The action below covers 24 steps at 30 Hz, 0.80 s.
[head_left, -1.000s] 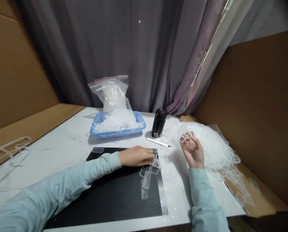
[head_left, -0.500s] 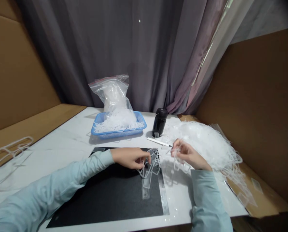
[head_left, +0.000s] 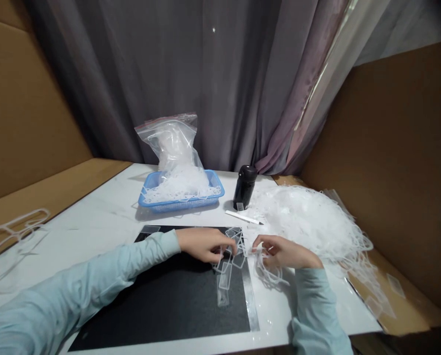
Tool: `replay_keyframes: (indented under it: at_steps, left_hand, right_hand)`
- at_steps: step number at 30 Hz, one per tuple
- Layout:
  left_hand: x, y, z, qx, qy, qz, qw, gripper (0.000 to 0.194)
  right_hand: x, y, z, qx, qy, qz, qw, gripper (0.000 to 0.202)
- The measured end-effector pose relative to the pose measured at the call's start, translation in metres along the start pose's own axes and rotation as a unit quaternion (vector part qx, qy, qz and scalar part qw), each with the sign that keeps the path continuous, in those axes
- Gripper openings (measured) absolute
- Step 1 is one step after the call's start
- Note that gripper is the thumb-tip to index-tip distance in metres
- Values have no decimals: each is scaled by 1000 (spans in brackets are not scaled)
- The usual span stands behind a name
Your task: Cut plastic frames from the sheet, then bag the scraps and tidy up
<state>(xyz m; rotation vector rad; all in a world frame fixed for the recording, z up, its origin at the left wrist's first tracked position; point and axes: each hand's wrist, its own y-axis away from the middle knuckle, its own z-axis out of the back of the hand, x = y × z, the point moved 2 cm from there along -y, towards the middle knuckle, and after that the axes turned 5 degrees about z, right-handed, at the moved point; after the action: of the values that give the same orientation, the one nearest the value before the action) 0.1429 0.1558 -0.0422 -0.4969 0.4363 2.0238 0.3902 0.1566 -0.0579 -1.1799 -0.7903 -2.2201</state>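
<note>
Over the black mat (head_left: 161, 305), my left hand (head_left: 207, 245) bends its fingers and thumb around a thin white plastic frame (head_left: 225, 276). Several such rectangular frames lie loosely overlapped by its fingertips, near the mat's right edge. My right hand (head_left: 288, 252) is just off that edge, over the white table, its fingers closed on a loose bunch of white plastic loops (head_left: 268, 276) that hangs below them. Parts of both grips are hidden by the fingers.
A large heap of white plastic pieces (head_left: 309, 217) lies on the right. Behind the mat are a blue basket (head_left: 183, 203) of white pieces, a zip bag (head_left: 176, 140), a black bottle (head_left: 244, 187) and a white pen (head_left: 243, 217). Cardboard walls (head_left: 397, 162) stand at both sides.
My right hand has moved left and a little down with the white loops, nearer to the mat. My left hand has shifted slightly right over the frames.
</note>
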Motion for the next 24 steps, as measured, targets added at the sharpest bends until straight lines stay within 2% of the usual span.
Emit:
replay_keyframes:
  at_steps: [2, 7, 11, 14, 18, 24]
  left_hand:
    - [-2, -4, 0, 7, -16, -25, 1000, 47]
    - [-3, -13, 0, 36, -49, -23, 998, 22]
    - [-6, -11, 4, 51, -52, -7, 997, 21]
    - [-8, -3, 9, 61, -58, 15, 996, 22]
    - [-6, 8, 16, 67, -98, 84, 989, 24]
    - [4, 20, 19, 52, -125, 98, 986, 12]
  right_hand:
    - [1, -6, -3, -8, 36, -1, 999, 41]
    - [0, -14, -8, -14, 57, 6, 998, 25]
    - [8, -3, -1, -37, 38, 22, 998, 18]
    - [17, 11, 7, -78, -19, 59, 995, 17]
    - [21, 27, 16, -116, -79, 134, 981, 14]
    - [1, 36, 26, -198, -132, 222, 946, 33]
